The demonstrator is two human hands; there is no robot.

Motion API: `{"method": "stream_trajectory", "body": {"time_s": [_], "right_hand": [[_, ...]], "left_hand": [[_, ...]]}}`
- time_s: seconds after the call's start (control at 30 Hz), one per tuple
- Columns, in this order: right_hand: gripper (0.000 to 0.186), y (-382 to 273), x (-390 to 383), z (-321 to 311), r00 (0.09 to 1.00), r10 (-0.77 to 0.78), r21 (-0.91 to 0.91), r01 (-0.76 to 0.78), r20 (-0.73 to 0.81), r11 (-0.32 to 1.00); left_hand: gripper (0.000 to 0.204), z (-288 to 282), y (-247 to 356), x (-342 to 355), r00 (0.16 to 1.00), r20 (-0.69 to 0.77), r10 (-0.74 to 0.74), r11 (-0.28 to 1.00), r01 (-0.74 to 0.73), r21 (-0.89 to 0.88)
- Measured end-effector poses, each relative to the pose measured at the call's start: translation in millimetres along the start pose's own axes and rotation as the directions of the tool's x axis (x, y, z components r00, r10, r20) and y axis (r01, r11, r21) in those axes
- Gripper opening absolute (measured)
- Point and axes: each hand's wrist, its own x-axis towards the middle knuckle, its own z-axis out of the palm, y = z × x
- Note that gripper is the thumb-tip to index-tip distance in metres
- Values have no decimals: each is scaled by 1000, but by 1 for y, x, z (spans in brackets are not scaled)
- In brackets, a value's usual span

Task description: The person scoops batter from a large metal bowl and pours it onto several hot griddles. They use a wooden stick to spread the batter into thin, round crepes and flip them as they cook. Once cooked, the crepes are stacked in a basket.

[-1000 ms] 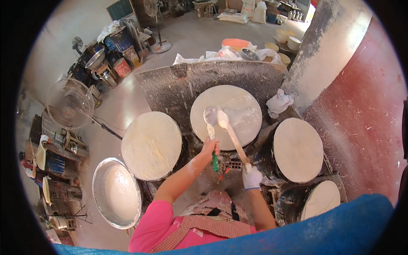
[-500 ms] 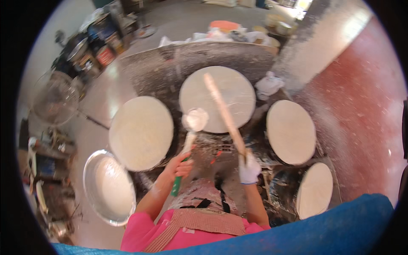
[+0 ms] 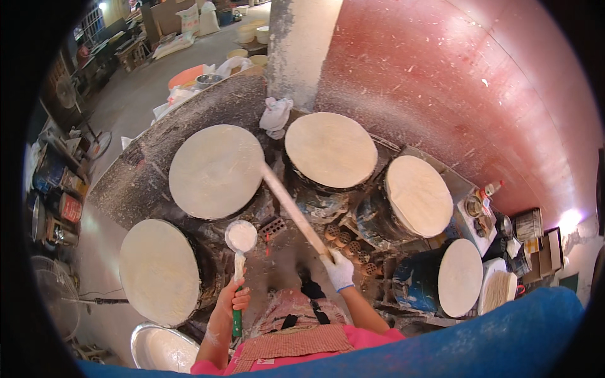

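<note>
My left hand [image 3: 232, 297] is wrapped round the green handle of a ladle [image 3: 241, 237] whose bowl is full of white batter. My right hand [image 3: 339, 271], in a white glove, grips a long, flat wooden stick [image 3: 293, 211]. The stick's far end reaches the right edge of a round griddle [image 3: 216, 170] coated with a pale, thin layer; whether it touches, I cannot tell. Left of the ladle lies another pale-coated round griddle [image 3: 157, 272]. To the right stand more coated griddles [image 3: 331, 150], [image 3: 419, 195] and a tilted-looking one [image 3: 467, 278].
A metal basin [image 3: 165, 348] of white batter stands at lower left, near a standing fan [image 3: 53, 296]. A white bag [image 3: 275, 116] sits between two griddles. Perforated bricks [image 3: 353, 251] lie below. A red wall [image 3: 441, 75] bounds the right; a brush [image 3: 498, 293] lies far right.
The view has swung to the right, bringing more griddles and the red wall in. The stick's end has shifted from over the griddle's middle to its right edge. Both hands keep their holds.
</note>
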Motion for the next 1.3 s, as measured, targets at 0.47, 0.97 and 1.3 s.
{"method": "stream_trajectory", "body": {"time_s": [0.47, 0.97, 1.3], "right_hand": [[31, 100, 66, -99, 974, 200, -349, -224, -105, 910], [21, 148, 59, -115, 885, 314, 631, -465, 343, 621], [28, 176, -116, -227, 796, 294, -584, 90, 529, 807]], "left_hand": [[30, 6, -96, 47, 983, 146, -113, 984, 131, -125], [29, 17, -102, 29, 994, 49, -98, 992, 102, -78], [26, 4, -57, 33, 972, -65, -225, 974, 226, 5]]}}
